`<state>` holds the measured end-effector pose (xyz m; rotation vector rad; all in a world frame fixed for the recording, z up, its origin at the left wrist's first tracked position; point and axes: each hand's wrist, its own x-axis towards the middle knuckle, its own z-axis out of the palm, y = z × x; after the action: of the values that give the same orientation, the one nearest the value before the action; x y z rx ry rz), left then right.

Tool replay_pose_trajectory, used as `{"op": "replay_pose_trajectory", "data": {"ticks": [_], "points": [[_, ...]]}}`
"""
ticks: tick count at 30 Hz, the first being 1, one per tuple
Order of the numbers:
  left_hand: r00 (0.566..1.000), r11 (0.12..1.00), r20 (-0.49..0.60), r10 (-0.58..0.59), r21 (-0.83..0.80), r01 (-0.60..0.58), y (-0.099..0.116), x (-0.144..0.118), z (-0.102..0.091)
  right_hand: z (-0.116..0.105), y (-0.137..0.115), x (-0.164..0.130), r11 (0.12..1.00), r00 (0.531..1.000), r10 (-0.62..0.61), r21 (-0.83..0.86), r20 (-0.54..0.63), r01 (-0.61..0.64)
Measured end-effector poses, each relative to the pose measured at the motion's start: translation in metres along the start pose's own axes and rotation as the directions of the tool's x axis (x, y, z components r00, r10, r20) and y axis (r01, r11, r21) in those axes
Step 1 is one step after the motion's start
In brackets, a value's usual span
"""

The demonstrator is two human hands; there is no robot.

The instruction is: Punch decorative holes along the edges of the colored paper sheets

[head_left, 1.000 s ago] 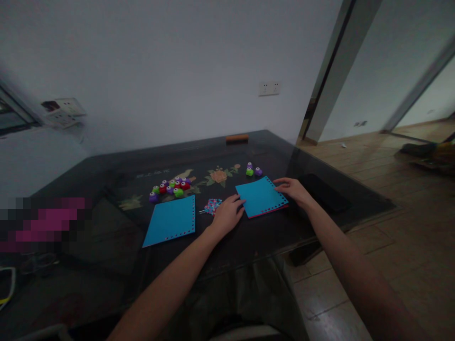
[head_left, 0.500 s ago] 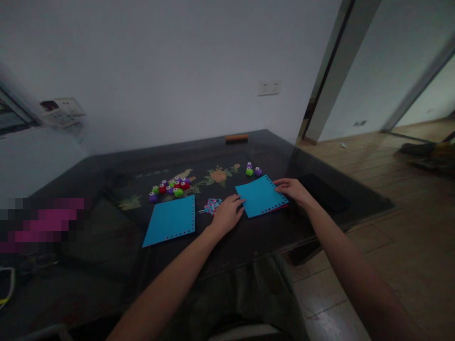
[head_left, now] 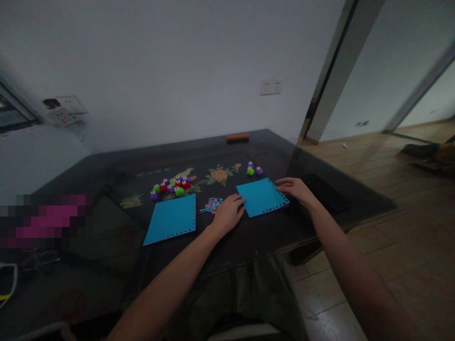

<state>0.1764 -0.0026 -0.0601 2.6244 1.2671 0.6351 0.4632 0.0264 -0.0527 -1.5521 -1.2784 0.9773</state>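
Observation:
A square blue felt-like sheet [head_left: 262, 197], with holes along two edges, lies between my hands. A thin pink-red edge peeks out beneath its lower right side. My left hand [head_left: 229, 209] holds its left edge, thumb low and fingers on top. At the upper right edge, my right hand [head_left: 293, 187] has the margin between thumb and fingers. Just left of my left hand is a pile of small pink and blue pieces [head_left: 212, 204], partly covered by the hand, with thin pale sticks or pins poking out. Another holed blue sheet [head_left: 172, 219] lies farther left.
Several purple, green and red eyeball-like toys [head_left: 170, 186] cluster behind the left sheet. Three more toys [head_left: 250, 170] stand behind the right one. A brown roll [head_left: 238, 137] sits at the back of the dark table [head_left: 199, 154]; a flat black object [head_left: 327, 193] lies right.
The far corner of the right blue sheet has come down, and less of the pink-red edge shows beneath it. Both hands stay nearly in place.

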Motion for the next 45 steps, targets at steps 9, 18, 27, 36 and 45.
{"op": "replay_pose_trajectory", "data": {"ticks": [9, 18, 27, 36, 45], "points": [[1.000, 1.000, -0.012, 0.001, -0.013, -0.001, 0.001, 0.000, -0.001, -0.007, 0.006, 0.005, 0.979, 0.991, -0.088, -0.190, -0.105, 0.067], [0.999, 0.999, -0.053, 0.012, -0.052, -0.015, 0.003, 0.001, -0.008, -0.006, 0.013, 0.009, 0.972, 0.987, -0.114, -0.216, -0.113, 0.088], [0.985, 0.986, -0.159, 0.064, -0.144, -0.087, -0.012, -0.007, -0.087, -0.003, 0.002, 0.006, 0.958, 0.987, -0.120, -0.273, -0.108, 0.087], [0.878, 0.926, -0.308, -0.366, -0.026, 0.376, -0.172, -0.089, -0.128, 0.033, -0.054, -0.010, 0.895, 0.950, -0.311, -0.346, -0.030, 0.282], [0.908, 0.934, -0.222, -0.356, -0.073, 0.348, -0.187, -0.100, -0.127, 0.169, -0.126, -0.016, 0.721, 0.758, -0.549, -0.259, 0.352, 0.642]]}}
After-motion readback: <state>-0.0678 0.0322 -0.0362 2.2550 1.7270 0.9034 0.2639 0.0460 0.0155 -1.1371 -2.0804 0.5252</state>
